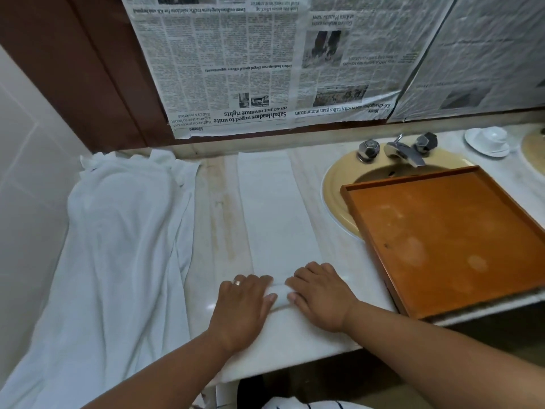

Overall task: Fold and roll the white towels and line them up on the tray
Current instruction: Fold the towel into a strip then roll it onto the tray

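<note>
A white towel (274, 208), folded into a long narrow strip, lies on the marble counter and runs from the back wall toward me. Its near end is turned into a small roll (280, 295). My left hand (244, 302) and my right hand (321, 293) sit side by side on that roll, fingers curled over it and thumbs tucked against it. The brown wooden tray (442, 231) rests to the right, partly over the sink, with nothing on it. A heap of loose white towels (118, 246) covers the counter's left side and hangs over the front edge.
A beige sink (336, 184) with a chrome tap (404, 150) lies behind the tray. A white cup on a saucer (489, 140) stands at the back right. Newspaper sheets (250, 63) cover the wall. The counter's front edge (295, 364) is close to me.
</note>
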